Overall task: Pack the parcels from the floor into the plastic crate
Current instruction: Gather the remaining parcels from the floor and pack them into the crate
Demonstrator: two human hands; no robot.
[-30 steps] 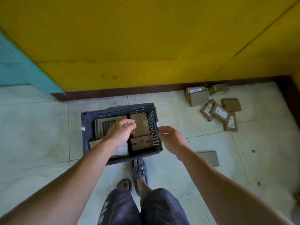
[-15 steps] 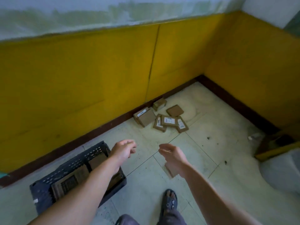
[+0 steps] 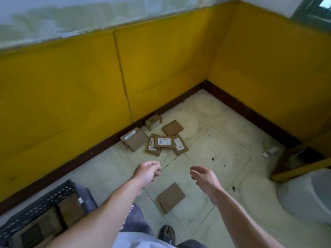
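Brown cardboard parcel (image 3: 171, 197) flat on pale floor tiles (image 3: 215, 153), turned corner-on and roughly square, so no clear long axis — set between the two outstretched forearms, nearer the body than both hands. Left hand (image 3: 147, 171) empty, fingers loosely curled around nothing. Right hand (image 3: 204, 178) empty too, fingers relaxed and slightly bent, palm turned inward. Neither hand plainly nearer to that lone parcel; probably a reach down and back to take it.

Farther ahead, well apart from the hands, a cluster of parcels (image 3: 163, 142) by the dark skirting (image 3: 100, 149) under a yellow wall (image 3: 71, 95) — some overlapping, several with white labels up, one small box closest to the wall.

Dark plastic crate (image 3: 41, 206) at lower left, beside the left forearm, several parcels inside. Nothing lying between the hands and either target. Sandalled foot (image 3: 167, 234) near the lone parcel; white tub (image 3: 308, 196) off to the right, well clear.
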